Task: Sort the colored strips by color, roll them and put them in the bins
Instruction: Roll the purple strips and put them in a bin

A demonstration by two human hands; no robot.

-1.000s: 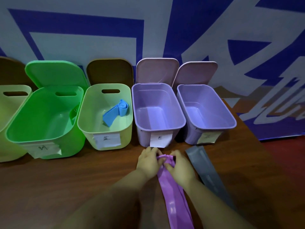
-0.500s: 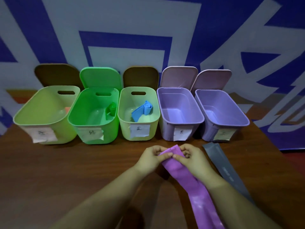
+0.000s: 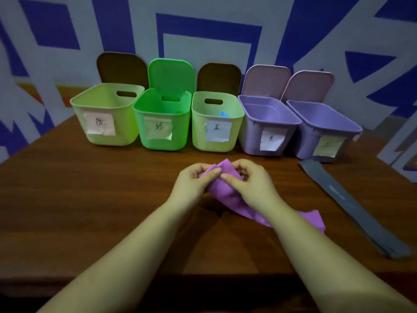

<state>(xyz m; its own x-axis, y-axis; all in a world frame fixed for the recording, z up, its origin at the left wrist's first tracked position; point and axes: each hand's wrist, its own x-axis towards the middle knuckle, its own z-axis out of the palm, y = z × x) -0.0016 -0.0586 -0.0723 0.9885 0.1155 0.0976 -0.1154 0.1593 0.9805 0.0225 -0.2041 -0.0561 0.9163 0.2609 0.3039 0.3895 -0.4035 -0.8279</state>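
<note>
Pinching the near end of a soft purple rubber strip (image 3: 225, 188), the left hand (image 3: 194, 184) and the right hand (image 3: 250, 184) meet just above the brown wooden table (image 3: 90, 199), thumbs on top and fingers curled beneath the bunched material. Both hands are clenched on the strip; neither is relaxed. The strip's held end is folded or partly rolled, but how many turns it has cannot be told, since the fingers cover it. Its loose tail runs under the right forearm and comes out crumpled on the table to the right.

A flat dark grey rubber strip (image 3: 352, 204) lies well apart from the hands on the right side of the table, one end near the right lilac bin.

5 open plastic bins stand in a row along the far edge: a pale green bin (image 3: 108, 114), a bright green bin (image 3: 162, 123), a second pale green bin (image 3: 216, 123), a lilac bin (image 3: 266, 127) and a second lilac bin (image 3: 325, 134). Each carries a paper label with handwriting too blurred to read. Only a small blue tip (image 3: 223, 114) shows above the rim of the third bin; the other bins' contents are hidden by their walls.
</note>
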